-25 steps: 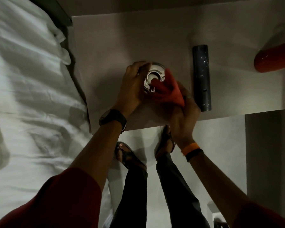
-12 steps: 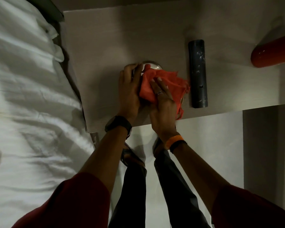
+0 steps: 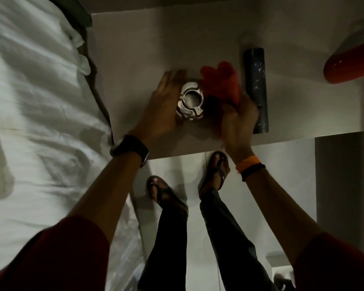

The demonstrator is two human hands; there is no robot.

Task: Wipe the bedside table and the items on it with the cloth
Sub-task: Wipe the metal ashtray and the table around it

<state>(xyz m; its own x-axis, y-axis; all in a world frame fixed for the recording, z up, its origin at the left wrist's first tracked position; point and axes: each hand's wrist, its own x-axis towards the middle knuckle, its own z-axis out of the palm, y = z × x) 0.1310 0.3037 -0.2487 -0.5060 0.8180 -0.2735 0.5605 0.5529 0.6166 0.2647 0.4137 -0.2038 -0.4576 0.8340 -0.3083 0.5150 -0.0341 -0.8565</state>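
Note:
A round silver metal ashtray (image 3: 190, 100) stands near the front edge of the pale bedside table (image 3: 139, 49). My left hand (image 3: 163, 106) cups its left side with the fingers spread against it. My right hand (image 3: 237, 120) is just right of the ashtray and grips a bunched red cloth (image 3: 221, 81), which sticks up at the ashtray's upper right rim. The cloth and both hands are motion-blurred.
A dark cylinder (image 3: 256, 89) lies on the table right of my right hand. A red rounded object (image 3: 351, 66) sits at the table's far right. A white-sheeted bed (image 3: 34, 114) borders the table on the left. My sandalled feet (image 3: 214, 171) stand on the floor below.
The cloth covered the ashtray half a second ago; it has now come off to the right, baring the ashtray's top. My left hand stays on the ashtray's left side.

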